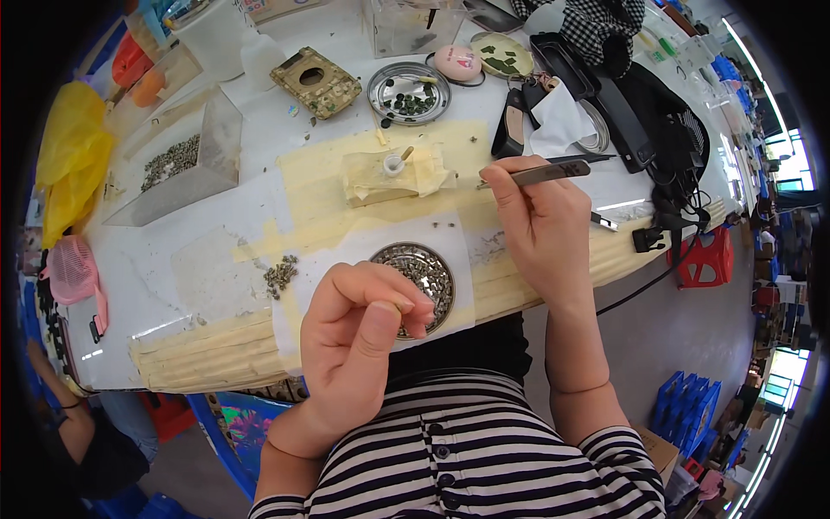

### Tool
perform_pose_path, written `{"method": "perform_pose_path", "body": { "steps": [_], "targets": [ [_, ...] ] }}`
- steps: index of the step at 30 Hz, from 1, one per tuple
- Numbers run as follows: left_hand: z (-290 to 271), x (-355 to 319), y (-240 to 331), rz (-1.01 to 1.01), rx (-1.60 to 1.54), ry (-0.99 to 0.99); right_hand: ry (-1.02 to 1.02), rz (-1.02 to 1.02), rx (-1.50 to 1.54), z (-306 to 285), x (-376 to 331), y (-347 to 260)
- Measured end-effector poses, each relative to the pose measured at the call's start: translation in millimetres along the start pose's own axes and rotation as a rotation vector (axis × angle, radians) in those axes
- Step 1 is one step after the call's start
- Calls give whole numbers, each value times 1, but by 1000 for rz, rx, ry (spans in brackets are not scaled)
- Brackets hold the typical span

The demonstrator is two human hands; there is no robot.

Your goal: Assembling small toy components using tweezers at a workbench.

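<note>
Now I see my left hand pinching something too small to tell, just above the round metal dish on the bench; my right hand grips tweezers farther back.

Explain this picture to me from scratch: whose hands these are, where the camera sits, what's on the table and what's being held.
There is no machine here. A person wears a wide-angle camera on the head, looking down, so straight edges curve. The left hand pinches something tiny, too small to identify, over a round metal dish of small metal parts. The right hand holds tweezers pointing left. On the white table lie a loose pile of parts, a clear box with more, a second round tray and a small white cup.
</note>
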State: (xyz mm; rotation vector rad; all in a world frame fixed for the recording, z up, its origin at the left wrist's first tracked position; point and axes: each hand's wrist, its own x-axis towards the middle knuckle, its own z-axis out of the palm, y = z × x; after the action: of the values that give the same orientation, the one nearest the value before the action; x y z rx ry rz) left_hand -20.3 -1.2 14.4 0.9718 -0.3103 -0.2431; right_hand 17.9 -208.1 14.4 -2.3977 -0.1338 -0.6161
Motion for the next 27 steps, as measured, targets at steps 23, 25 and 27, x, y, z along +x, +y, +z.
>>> {"method": "perform_pose_path", "body": {
  "steps": [23,25,27],
  "targets": [
    [75,9,-104,719,579,-453,677,-130,1636,-126,29,31],
    [74,8,-104,671,533,-453,687,-129,1672,-129,34,26],
    [65,-6,-118,538,478,-479,715,-117,1679,-134,37,21]
  ]
}}
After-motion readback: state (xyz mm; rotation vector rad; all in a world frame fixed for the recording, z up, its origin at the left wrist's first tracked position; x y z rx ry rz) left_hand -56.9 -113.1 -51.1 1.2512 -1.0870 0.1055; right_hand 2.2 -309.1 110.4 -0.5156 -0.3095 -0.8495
